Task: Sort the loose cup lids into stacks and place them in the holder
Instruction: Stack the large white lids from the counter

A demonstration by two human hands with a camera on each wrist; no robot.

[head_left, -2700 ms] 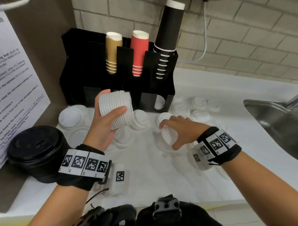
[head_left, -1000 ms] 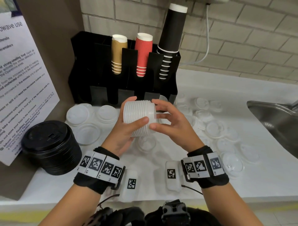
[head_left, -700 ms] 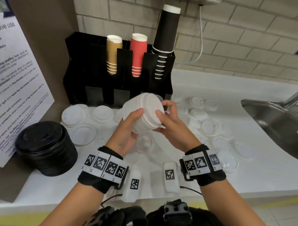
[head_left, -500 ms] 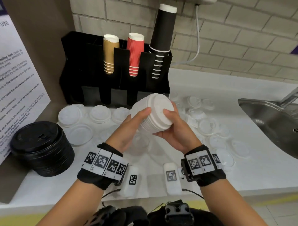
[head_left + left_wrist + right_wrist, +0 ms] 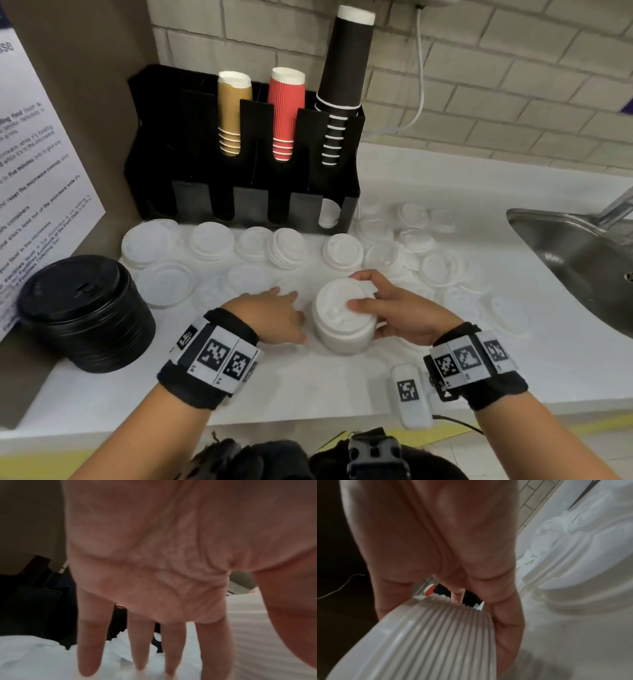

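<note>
A tall stack of white lids [image 5: 342, 318] stands on the white counter [image 5: 308, 383] near its front. My right hand [image 5: 387, 313] grips it, thumb on top and fingers curled round its far side; the right wrist view shows the ribbed stack [image 5: 428, 639] in my palm. My left hand [image 5: 274, 313] hovers just left of the stack, fingers straight [image 5: 137, 642], holding nothing. The black holder [image 5: 246, 154] stands at the back with tan, red and black cup stacks. Many loose white lids [image 5: 284, 246] lie scattered before it.
A stack of black lids [image 5: 85, 311] sits at the left by a notice sheet [image 5: 37, 192]. A steel sink [image 5: 579, 260] lies at the right. One white lid [image 5: 329, 214] shows in the holder's rightmost lower slot. Clear lids [image 5: 442, 267] spread toward the sink.
The white lid stack came down from mid-air to the counter, turned upright. My left hand let go of it and opened beside it; my right hand still holds it.
</note>
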